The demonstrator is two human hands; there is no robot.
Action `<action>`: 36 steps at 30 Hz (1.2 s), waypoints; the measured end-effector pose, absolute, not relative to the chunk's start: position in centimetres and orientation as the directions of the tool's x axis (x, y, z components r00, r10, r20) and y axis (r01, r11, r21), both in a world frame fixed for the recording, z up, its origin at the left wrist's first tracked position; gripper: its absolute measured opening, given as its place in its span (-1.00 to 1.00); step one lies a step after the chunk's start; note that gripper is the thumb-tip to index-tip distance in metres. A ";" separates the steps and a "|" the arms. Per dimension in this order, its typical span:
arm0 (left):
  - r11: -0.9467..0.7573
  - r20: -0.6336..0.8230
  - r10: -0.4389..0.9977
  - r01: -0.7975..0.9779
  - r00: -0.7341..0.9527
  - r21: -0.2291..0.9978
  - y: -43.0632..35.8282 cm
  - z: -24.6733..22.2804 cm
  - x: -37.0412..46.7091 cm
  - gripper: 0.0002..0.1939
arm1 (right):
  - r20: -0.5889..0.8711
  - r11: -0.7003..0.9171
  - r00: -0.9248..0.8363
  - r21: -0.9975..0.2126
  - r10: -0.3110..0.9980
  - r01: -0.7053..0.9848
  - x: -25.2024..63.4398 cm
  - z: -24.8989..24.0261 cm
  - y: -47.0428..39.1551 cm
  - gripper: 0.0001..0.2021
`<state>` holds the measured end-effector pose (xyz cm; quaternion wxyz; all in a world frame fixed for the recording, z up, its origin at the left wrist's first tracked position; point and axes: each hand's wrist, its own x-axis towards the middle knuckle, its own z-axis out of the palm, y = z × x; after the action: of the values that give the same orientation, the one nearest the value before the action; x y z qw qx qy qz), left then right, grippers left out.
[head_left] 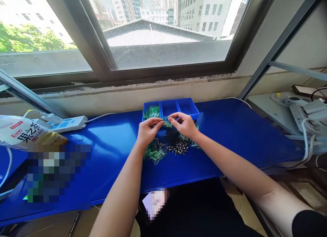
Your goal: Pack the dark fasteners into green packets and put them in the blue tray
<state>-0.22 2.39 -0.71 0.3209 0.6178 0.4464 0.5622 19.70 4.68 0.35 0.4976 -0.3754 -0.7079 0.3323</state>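
Observation:
Between my two hands is a small clear plastic bag (167, 119) with green in it, pinched at its two ends. My left hand (150, 128) has its thumb and fingertips closed on the left end. The right end is between the thumb and index finger of my right hand (184, 125). Below the hands lie a heap of small black parts (172, 136), a scatter of small metal screw-like parts (181, 147) and several green-filled clear bags (156, 153). A blue three-compartment tray (169, 109) stands just behind; its left compartment contains green bags (153, 111).
On the blue tabletop (114, 155), a drink bottle (30, 133) lies at the left, near a white power strip (73, 122). A blurred dark item (55, 175) is in front of them. Metal shelf posts stand either side; a window is behind. Cables and white devices (306, 117) sit at the right.

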 end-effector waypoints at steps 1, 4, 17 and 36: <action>-0.395 0.409 0.912 0.183 -0.045 0.901 2.4 -0.7 -0.3 -0.70 | 0.454 0.502 -0.239 -0.841 0.858 0.202 19.7 0.3 4.6 -0.69; -0.382 0.395 0.917 0.179 -0.045 0.907 2.4 -0.7 -0.4 -0.69 | 0.475 0.532 -0.273 -0.825 0.836 0.192 19.7 0.1 4.7 -0.74; -0.385 0.391 0.920 0.183 0.005 0.904 2.4 -0.7 -0.3 -0.70 | 0.441 0.490 -0.266 -0.857 0.857 0.157 19.8 -0.1 5.0 -0.71; -0.353 0.366 0.924 0.119 -0.112 0.928 2.2 -0.1 -0.4 -0.67 | 0.403 0.464 -0.277 -0.860 0.872 0.212 20.0 -0.1 5.3 -0.77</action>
<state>-0.38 2.23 -0.07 0.3408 0.5726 0.4554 0.5904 19.97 5.27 -0.12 0.4676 -0.3782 -0.7166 0.3532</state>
